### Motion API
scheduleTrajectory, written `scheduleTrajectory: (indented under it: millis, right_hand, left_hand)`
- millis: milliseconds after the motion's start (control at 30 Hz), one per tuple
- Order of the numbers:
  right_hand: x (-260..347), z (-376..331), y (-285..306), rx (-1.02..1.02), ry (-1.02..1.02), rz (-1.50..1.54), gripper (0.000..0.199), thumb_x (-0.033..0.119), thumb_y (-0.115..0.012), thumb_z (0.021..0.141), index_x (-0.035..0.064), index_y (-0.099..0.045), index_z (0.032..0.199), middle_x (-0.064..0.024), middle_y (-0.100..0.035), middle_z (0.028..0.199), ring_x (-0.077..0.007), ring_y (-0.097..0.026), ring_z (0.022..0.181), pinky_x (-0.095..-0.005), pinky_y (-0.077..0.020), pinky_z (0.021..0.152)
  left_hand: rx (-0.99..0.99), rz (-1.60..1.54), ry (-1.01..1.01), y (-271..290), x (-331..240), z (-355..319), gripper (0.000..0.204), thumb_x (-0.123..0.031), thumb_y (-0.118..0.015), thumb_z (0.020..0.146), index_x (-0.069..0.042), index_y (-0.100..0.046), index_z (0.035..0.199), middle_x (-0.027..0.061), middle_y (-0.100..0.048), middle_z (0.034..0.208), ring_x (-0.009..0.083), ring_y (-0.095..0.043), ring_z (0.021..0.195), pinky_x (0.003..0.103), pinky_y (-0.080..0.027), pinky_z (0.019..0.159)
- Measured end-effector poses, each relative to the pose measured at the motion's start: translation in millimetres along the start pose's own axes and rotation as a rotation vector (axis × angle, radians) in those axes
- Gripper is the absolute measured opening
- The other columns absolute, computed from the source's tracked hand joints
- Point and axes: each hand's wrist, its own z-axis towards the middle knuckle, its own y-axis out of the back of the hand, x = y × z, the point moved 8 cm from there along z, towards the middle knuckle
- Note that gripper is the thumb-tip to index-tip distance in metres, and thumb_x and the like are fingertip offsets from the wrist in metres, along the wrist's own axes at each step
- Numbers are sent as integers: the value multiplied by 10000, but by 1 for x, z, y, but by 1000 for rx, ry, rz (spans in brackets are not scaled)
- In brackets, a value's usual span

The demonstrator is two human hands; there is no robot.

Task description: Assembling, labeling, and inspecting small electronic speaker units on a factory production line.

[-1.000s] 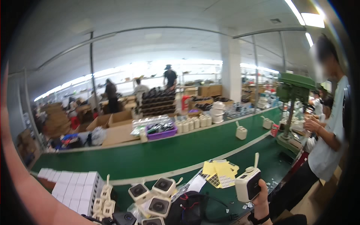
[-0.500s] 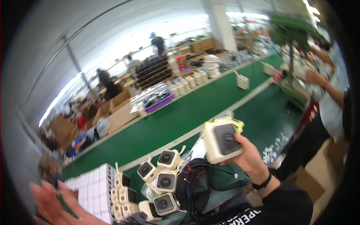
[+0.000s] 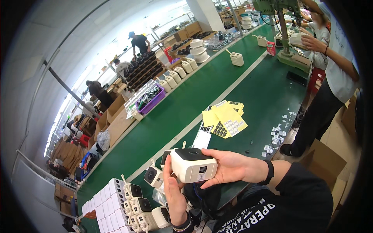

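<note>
Right hand (image 3: 233,168): I see it gripping the cream box (image 3: 193,169)
Left hand (image 3: 175,196): holding its left side

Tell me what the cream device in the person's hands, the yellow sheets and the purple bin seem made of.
Cream device: probably moulded plastic, smooth and satin, judging by its even colour and rounded edges.
Yellow sheets: likely paper, thin and flat-lying; any coating is unclear.
Purple bin: probably plastic, given its solid, uniform colour; too small to judge finish.
</note>
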Motion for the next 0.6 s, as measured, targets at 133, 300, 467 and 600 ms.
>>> scheduleTrajectory:
  millis: [133, 300, 467, 600]
  right_hand:
    - [10, -5, 8, -186, 258, -439, 523, 354, -484, 903, -14, -353, 1251, -141, -479, 1159, -251, -528, 1036, -409, -501, 794]
    - [22, -44, -36, -366, 1097, -1489, 737, 318, -671, 771, -45, -313, 1303, -186, -427, 1169, -290, -460, 1046, -347, -385, 904]
    - [-13, -57, -62, -53, 1228, -1828, 901, 424, -710, 687, -51, -290, 1327, -209, -376, 1257, -355, -357, 1169, -438, -303, 978]
    - [-9, -61, -66, -111, 1356, -1716, 950, 456, -728, 646, -48, -290, 1322, -198, -363, 1293, -362, -313, 1222, -477, -271, 989]
  left_hand:
    - [52, 26, 16, 2, 5, -5, 753, -591, -345, 868, -56, -230, 1385, 131, -385, 1329, 238, -444, 1176, 322, -456, 850]
    - [-42, -119, -3, -8, 34, -9, 736, -515, -433, 870, -86, -147, 1396, 153, -344, 1346, 266, -384, 1222, 379, -424, 901]
    - [-52, -696, 284, -20, 75, -38, 678, -590, -273, 886, -85, -301, 1337, 137, -397, 1315, 276, -456, 1149, 396, -391, 960]
    - [254, -1208, 158, -34, 63, -38, 762, -636, -269, 861, -49, -278, 1346, 148, -397, 1319, 292, -457, 1152, 398, -378, 969]
